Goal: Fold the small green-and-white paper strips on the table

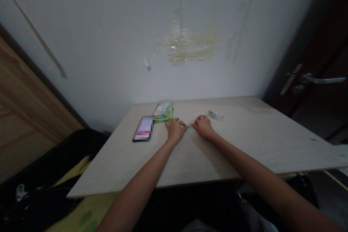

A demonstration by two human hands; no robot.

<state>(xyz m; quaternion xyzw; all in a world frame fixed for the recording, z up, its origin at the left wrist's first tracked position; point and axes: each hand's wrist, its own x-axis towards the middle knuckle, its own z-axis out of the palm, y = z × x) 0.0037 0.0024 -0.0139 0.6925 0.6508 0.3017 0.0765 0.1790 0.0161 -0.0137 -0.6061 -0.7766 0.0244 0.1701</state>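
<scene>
My left hand (pixel 176 129) and my right hand (pixel 203 127) meet over the middle of the table, fingers closed. Between their fingertips is a small green-and-white piece (pixel 189 126), pinched from both sides; most of it is hidden, and its kind is too small to make out. Just behind my left hand lies a stack of flat green-and-white packets (pixel 163 110), overlapping one another. Beyond my right hand, a narrow green-and-white packet (pixel 215 115), seemingly rolled or folded, rests apart on the tabletop.
A phone (pixel 144 128) with a lit, blurred screen lies left of the packets. The pale wooden table (pixel 244 141) meets a white wall (pixel 108 43) with peeling tape (pixel 187 47). A dark door with a metal handle (pixel 323 79) stands right; dark bags lie lower left.
</scene>
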